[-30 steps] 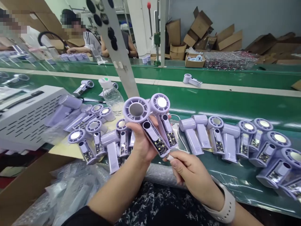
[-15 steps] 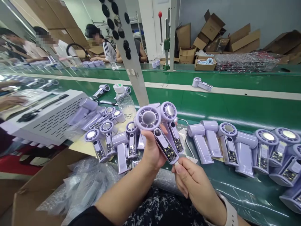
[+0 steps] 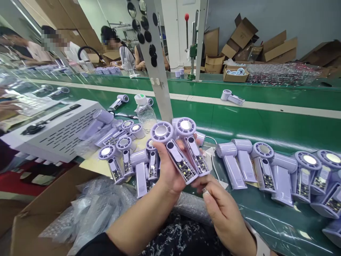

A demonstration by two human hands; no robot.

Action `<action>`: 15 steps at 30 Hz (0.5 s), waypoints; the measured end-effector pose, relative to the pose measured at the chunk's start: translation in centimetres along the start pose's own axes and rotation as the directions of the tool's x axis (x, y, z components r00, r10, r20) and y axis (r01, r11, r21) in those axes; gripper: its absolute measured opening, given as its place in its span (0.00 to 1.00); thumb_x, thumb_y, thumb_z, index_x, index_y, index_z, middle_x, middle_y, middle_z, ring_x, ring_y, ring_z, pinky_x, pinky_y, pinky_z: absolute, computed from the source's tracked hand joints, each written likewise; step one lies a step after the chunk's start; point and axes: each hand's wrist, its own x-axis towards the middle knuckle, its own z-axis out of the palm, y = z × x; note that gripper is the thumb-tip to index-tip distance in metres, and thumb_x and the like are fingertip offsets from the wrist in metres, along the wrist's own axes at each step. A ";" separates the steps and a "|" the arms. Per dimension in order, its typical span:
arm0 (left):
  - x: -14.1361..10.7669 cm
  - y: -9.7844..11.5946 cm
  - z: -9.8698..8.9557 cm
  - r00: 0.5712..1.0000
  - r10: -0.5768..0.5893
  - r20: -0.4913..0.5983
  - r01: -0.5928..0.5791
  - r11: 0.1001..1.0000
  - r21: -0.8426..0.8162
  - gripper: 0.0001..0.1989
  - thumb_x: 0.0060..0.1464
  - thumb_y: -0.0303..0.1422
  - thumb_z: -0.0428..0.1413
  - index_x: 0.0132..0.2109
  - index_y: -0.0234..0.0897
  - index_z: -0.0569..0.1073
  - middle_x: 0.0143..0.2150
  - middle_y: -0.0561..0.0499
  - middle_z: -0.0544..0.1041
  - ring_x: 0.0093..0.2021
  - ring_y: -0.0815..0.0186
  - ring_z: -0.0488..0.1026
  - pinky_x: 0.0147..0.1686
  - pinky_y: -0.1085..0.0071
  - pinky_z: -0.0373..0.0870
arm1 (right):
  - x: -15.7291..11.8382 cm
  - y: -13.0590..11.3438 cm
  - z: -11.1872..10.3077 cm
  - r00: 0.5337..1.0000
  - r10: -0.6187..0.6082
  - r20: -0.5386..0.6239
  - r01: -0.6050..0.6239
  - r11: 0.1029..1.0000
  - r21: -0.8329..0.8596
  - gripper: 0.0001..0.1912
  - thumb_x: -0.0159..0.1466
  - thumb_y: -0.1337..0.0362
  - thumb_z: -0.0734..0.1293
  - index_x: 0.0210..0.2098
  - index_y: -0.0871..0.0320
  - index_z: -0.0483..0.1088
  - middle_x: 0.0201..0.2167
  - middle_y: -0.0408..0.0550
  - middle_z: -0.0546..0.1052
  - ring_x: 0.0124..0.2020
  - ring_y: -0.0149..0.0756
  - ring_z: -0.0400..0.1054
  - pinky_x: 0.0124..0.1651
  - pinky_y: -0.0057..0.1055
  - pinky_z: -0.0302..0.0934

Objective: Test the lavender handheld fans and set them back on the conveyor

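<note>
Two lilac fans (image 3: 178,149) fill left hand (image 3: 170,170).

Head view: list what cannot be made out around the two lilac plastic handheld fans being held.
- Left hand: its palm is hidden behind the two lilac plastic handheld fans.
- Right hand: the small whitish piece at its fingertips is too small to identify.
- Lilac fans at the right edge: cut off by the frame.

Black sleeve (image 3: 93,247) on left arm; pale wristband (image 3: 262,245), likely watch, on right.
</note>
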 end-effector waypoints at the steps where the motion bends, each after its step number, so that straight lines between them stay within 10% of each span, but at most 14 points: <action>1: 0.0 0.2 0.0 1.000 -0.005 0.019 0.005 1.000 0.007 0.32 0.38 0.64 0.65 0.26 0.38 0.70 0.46 0.46 0.81 0.40 0.57 0.78 0.44 0.55 0.78 | 0.0 0.1 0.1 1.000 0.027 -0.014 -0.027 1.000 0.002 0.16 0.76 0.55 0.56 0.37 0.54 0.70 0.40 0.49 0.74 0.41 0.39 0.68 0.46 0.33 0.61; 9: -0.7 -1.3 -1.5 0.970 0.204 0.131 -0.230 0.946 0.227 0.34 0.32 0.69 0.63 0.25 0.41 0.71 0.41 0.43 0.80 0.50 0.45 0.76 0.39 0.53 0.79 | -0.7 1.4 1.8 0.932 0.358 -0.053 -0.308 0.861 0.405 0.23 0.74 0.45 0.58 0.29 0.53 0.60 0.14 0.32 0.56 0.15 0.28 0.53 0.22 0.27 0.50; 15: -0.6 -1.8 -1.7 0.949 0.229 0.215 -0.269 0.947 0.178 0.33 0.35 0.67 0.63 0.27 0.40 0.74 0.44 0.45 0.81 0.41 0.54 0.79 0.39 0.61 0.78 | -0.8 1.3 0.5 0.966 0.257 -0.038 -0.244 0.948 0.203 0.22 0.75 0.49 0.58 0.32 0.56 0.69 0.29 0.46 0.73 0.33 0.37 0.68 0.39 0.33 0.63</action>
